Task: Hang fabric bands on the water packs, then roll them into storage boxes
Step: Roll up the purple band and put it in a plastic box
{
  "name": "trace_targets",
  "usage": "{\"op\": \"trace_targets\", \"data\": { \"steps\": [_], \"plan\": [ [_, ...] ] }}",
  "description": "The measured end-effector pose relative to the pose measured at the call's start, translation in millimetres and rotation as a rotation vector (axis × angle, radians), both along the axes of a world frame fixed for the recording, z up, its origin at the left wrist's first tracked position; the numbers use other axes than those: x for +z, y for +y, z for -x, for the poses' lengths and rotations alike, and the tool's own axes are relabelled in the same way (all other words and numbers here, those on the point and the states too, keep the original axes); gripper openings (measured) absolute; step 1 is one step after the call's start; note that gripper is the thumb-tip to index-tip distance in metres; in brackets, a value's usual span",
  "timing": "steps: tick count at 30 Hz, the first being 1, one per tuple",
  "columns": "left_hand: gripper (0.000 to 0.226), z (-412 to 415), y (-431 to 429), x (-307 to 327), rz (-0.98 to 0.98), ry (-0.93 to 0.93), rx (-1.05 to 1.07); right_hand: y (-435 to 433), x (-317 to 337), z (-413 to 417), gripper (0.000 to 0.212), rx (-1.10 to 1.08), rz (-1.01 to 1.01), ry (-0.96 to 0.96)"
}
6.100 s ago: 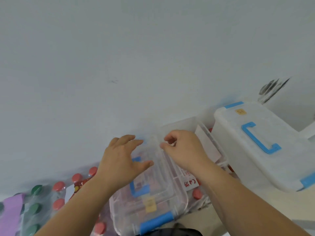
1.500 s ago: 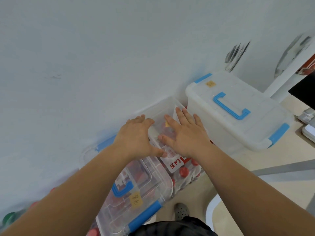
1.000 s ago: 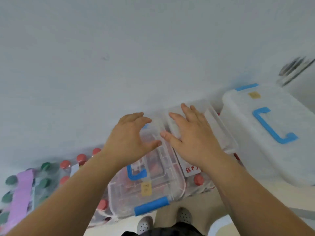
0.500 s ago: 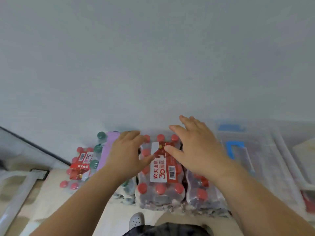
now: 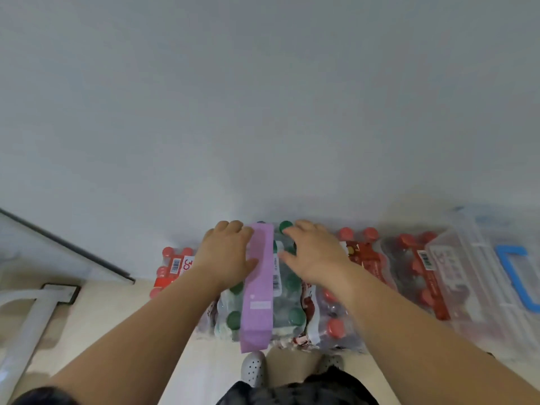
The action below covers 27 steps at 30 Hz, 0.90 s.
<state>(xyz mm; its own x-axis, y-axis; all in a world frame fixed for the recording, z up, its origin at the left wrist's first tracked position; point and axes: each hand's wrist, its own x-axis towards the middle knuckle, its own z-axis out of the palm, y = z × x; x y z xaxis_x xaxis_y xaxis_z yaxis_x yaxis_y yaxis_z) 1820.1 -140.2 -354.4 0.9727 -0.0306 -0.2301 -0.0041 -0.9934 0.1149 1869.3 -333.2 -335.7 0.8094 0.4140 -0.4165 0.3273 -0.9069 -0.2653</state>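
Observation:
A purple fabric band (image 5: 257, 287) lies lengthwise over a shrink-wrapped pack of green-capped water bottles (image 5: 289, 305) that stands on the floor against the wall. My left hand (image 5: 226, 252) rests on the pack's far left end, its thumb against the band's left edge. On the band's other side, my right hand (image 5: 314, 252) lies over the far right end with its fingers spread. Neither hand grips anything. Red-capped packs stand to the left (image 5: 172, 267) and to the right (image 5: 365, 255). A clear storage box with a blue handle (image 5: 479, 258) sits at the far right.
The grey wall (image 5: 263, 112) rises directly behind the row of packs. A white frame (image 5: 26, 317) and a dark-edged panel (image 5: 73, 249) are at the left. My shoes (image 5: 254, 368) stand on the beige floor just in front of the packs.
The view has swung left from the storage boxes to the row of packs. Both hands moved left with it, from the red-capped pack to the green-capped pack with the purple band.

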Motion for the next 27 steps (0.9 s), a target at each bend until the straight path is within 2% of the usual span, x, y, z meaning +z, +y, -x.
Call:
{"op": "trace_targets", "data": {
  "steps": [6, 15, 22, 24, 27],
  "plan": [
    [0.089, -21, 16, -14, 0.091, 0.076, -0.024, 30, -21, -14, 0.056, 0.033, -0.042, 0.012],
    [0.084, -29, 25, -22, 0.132, 0.152, -0.052, 34, -33, -20, 0.045, 0.05, -0.118, 0.006],
    [0.057, -19, 19, -8, 0.485, -0.048, 0.096, 27, -7, -3, 0.031, 0.043, -0.343, -0.035],
    [0.038, -16, 15, 3, 0.561, -0.076, 0.082, 21, 1, 9, 0.028, 0.024, -0.455, -0.035],
    [0.017, -5, 6, 22, 0.657, -0.086, 0.086, 11, 9, 26, 0.025, 0.001, -0.517, -0.069]
  ]
}}
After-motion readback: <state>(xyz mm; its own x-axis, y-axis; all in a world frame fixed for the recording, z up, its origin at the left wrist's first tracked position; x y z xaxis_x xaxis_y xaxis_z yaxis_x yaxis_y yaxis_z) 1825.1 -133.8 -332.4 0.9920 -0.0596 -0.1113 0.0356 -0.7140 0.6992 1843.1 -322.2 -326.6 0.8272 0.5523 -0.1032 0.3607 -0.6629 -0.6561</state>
